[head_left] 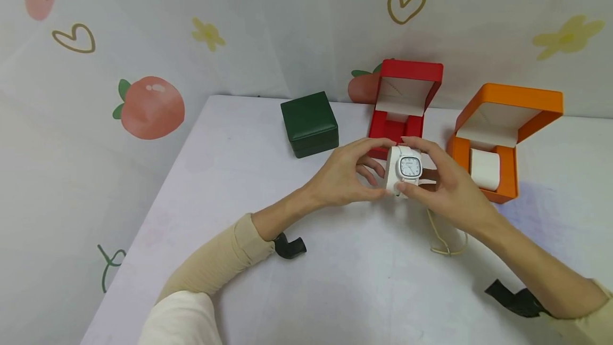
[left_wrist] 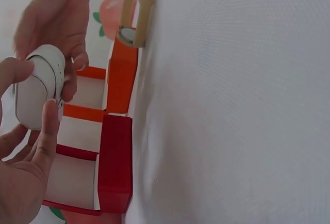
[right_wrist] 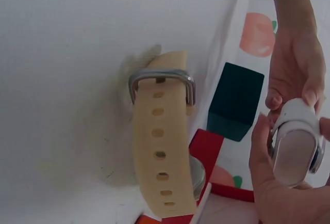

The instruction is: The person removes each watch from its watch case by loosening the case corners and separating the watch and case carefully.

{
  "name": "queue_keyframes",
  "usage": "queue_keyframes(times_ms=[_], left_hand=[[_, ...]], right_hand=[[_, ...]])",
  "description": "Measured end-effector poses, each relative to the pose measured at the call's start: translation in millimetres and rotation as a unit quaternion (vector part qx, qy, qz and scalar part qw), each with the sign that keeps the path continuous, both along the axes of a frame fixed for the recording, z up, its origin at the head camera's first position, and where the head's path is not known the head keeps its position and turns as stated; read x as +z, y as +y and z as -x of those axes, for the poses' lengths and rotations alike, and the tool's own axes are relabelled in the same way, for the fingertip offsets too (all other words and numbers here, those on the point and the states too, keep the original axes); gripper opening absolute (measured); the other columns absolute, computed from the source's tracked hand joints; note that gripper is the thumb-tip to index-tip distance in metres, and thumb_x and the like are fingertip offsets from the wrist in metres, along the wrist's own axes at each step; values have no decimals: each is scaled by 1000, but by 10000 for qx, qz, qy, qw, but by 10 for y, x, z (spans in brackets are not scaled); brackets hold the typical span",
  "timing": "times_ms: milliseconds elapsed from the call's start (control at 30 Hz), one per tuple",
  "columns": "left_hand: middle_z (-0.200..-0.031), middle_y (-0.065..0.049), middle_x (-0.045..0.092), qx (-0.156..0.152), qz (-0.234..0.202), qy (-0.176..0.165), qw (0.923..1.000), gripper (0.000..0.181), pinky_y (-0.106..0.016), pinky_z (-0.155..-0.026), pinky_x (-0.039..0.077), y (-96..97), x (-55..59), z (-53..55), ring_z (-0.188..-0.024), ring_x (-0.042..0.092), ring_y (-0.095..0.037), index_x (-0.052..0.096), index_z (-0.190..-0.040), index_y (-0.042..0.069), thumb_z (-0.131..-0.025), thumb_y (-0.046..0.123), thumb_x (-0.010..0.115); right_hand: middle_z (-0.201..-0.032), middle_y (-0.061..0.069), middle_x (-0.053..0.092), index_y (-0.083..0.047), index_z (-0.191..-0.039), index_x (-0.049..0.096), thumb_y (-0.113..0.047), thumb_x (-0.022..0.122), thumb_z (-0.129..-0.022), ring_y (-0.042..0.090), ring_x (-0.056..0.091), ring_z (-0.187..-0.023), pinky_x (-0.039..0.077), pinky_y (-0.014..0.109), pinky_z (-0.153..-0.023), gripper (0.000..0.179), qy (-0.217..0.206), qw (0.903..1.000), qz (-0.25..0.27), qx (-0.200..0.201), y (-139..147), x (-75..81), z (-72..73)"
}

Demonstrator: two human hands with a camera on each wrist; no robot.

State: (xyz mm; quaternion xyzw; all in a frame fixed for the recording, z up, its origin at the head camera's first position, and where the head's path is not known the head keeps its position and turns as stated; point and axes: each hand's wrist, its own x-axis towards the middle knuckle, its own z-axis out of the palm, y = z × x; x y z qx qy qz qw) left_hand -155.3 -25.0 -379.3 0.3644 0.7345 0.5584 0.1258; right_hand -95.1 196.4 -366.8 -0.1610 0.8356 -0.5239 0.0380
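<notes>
Above the table, both hands hold a white watch (head_left: 409,166) wrapped round a white cushion (head_left: 391,173). My left hand (head_left: 346,175) grips the cushion's side, thumb below and fingertips at the top. On the other side my right hand (head_left: 447,188) pinches the watch and cushion between thumb and fingers. The strap's holes (left_wrist: 58,72) show in the left wrist view, and a flat end of the cushion (right_wrist: 295,157) faces the right wrist camera. Just behind the hands stands a red watch box (head_left: 413,70), lid raised, partly hidden by the fingers.
An orange watch box (head_left: 508,188) with raised lid stands right, a white cushion (head_left: 485,169) inside. A closed green box (head_left: 310,121) sits at the back left. Near my right wrist lies a beige-strapped watch (right_wrist: 162,131). Behind the table hangs a printed cloth (head_left: 287,25).
</notes>
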Motion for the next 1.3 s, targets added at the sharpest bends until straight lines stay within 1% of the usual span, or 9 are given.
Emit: queue_keyframes(times_ms=[67,167,367,500,633,733,900,1133,1300], left_hand=[[-129,-7,57,-69,4,-43,10000,74,-26,-77,58,-1,-3,-2,-91,69,-15,49,-141,5,-75,-2,82],[-130,-7,56,-82,5,-69,9999,74,-26,-77,58,-3,-12,-6,-91,68,-13,49,-140,5,-75,-1,83],[-125,-5,56,42,-176,-28,9998,75,-28,-75,59,-9,-15,2,-89,68,-9,49,-138,7,-73,1,86],[-124,-5,56,33,-222,-18,9997,75,-30,-74,60,-11,-24,13,-88,69,-11,49,-138,6,-73,1,86],[-126,-6,55,22,-172,-127,9998,75,-29,-75,59,-14,-23,14,-89,69,-11,48,-138,6,-73,0,86],[-128,-6,54,12,-129,-224,9997,76,-30,-76,59,-19,-13,9,-90,69,-11,48,-139,6,-74,-1,85],[-130,-7,54,-8,-67,-293,9995,77,-32,-77,60,-27,11,-1,-91,69,-14,47,-141,6,-74,-1,85],[-129,-6,54,12,-66,-185,9998,77,-29,-77,59,-32,-10,0,-92,68,-12,47,-141,6,-74,-1,85],[-129,-6,54,3,-58,-124,9999,77,-28,-77,59,-35,-36,-3,-92,69,-17,47,-141,6,-74,0,85]], right_hand=[[-134,7,47,-21,-151,38,-5,74,-88,39,64,-100,56,20,-76,73,-155,9997,143,99,18,-8,15],[-131,4,48,-21,-149,41,-6,73,-90,32,63,-98,58,23,-76,69,-338,9990,241,171,32,-24,31],[-132,2,47,-19,-148,41,-4,73,-89,22,65,-97,58,24,-77,69,-407,9983,425,-35,38,-45,41],[-133,2,46,-16,-149,40,-4,73,-89,20,63,-98,58,22,-76,70,-350,9984,432,-91,39,-52,37],[-137,1,44,-21,-151,40,-5,73,-89,17,64,-99,57,22,-77,72,-333,9985,429,-98,36,-47,29],[-138,0,45,-25,-152,40,-4,72,-90,15,66,-98,57,22,-78,73,-331,9984,458,-67,38,-37,14],[-135,1,49,-23,-153,41,-1,68,-92,16,67,-95,59,26,-76,69,-325,9980,550,-20,52,-33,-16],[-133,2,51,-26,-151,44,-7,68,-94,15,68,-97,60,31,-74,65,-720,9936,799,-356,28,-11,-54],[-129,7,52,-20,-151,44,-3,66,-95,17,71,-91,60,34,-72,63,-768,9909,1047,-353,31,-24,-66]])
